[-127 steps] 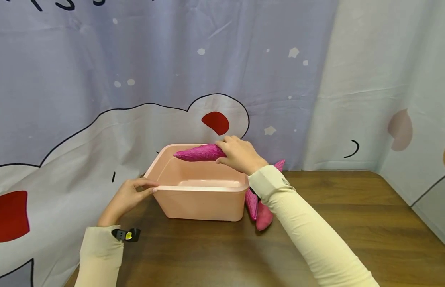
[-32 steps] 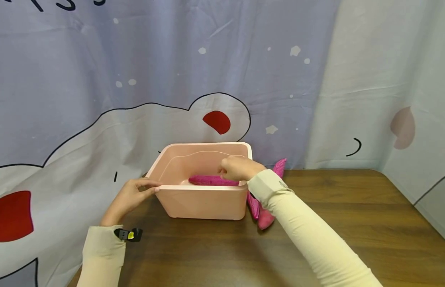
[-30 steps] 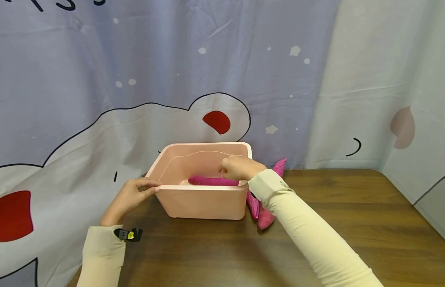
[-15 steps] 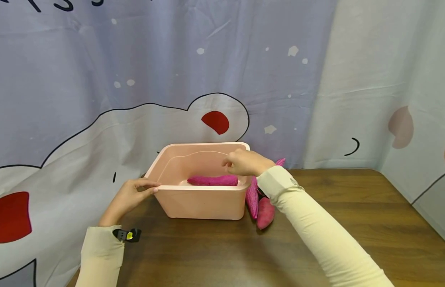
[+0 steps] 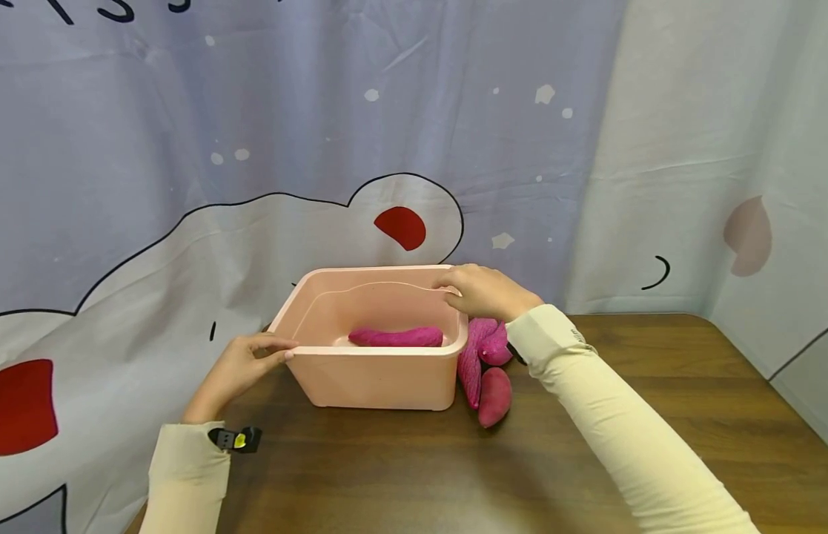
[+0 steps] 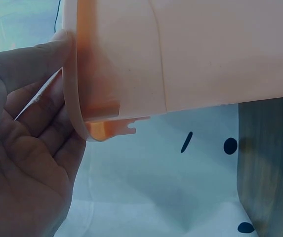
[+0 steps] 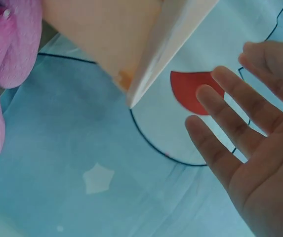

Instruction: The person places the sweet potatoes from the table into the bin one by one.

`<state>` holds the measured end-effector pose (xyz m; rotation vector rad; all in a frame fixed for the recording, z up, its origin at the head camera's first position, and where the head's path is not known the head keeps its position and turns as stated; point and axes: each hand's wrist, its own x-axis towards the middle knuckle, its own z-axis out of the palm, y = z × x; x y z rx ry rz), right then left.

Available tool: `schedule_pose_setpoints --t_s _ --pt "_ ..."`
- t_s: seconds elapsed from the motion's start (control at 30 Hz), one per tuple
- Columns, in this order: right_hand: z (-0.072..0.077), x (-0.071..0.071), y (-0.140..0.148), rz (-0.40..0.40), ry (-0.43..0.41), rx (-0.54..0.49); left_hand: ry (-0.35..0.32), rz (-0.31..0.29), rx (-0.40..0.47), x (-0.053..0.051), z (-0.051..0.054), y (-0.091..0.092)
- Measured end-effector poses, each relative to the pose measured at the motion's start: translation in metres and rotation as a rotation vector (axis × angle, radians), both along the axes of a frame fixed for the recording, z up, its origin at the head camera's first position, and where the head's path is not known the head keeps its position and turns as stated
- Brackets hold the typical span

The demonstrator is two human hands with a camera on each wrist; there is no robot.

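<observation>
A peach-coloured plastic bin (image 5: 376,380) stands on the table. Its near left rim is pinched by my left hand (image 5: 243,367), the thumb on one side and fingers on the other, as the left wrist view also shows the hand (image 6: 30,133). One magenta sweet potato (image 5: 396,337) lies on the bin's floor. My right hand (image 5: 487,291) hovers over the bin's far right corner, and in the right wrist view its fingers (image 7: 215,143) are spread with nothing held. Beside the bin's right wall lie more sweet potatoes (image 5: 495,397), partly overlapping; the right wrist view catches their magenta ends (image 7: 20,44).
The wooden table (image 5: 627,415) reaches to the right and toward the front. A printed curtain (image 5: 320,133) hangs right behind the bin. A black band (image 5: 235,438) is on the left wrist.
My right hand lowered the sweet potato into the bin and let go of it. Then that hand rose and moved right, uncovering the sweet potatoes beside the bin. My left hand stayed on the rim.
</observation>
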<state>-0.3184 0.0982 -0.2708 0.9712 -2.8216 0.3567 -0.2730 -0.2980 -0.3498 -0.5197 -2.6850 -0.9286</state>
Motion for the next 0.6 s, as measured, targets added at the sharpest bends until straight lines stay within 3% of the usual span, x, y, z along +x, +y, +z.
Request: schedule_pose_setpoints --t_s 0.3,0.6 --pt "-0.007 -0.004 0.025 -0.050 0.080 -0.072 0.022 0.010 -0.024 0.001 0.001 -0.003" --pt "-0.023 -0.008 0.048 -0.092 0.090 -0.057 0.032 0.010 -0.037 0.004 0.000 -0.005"
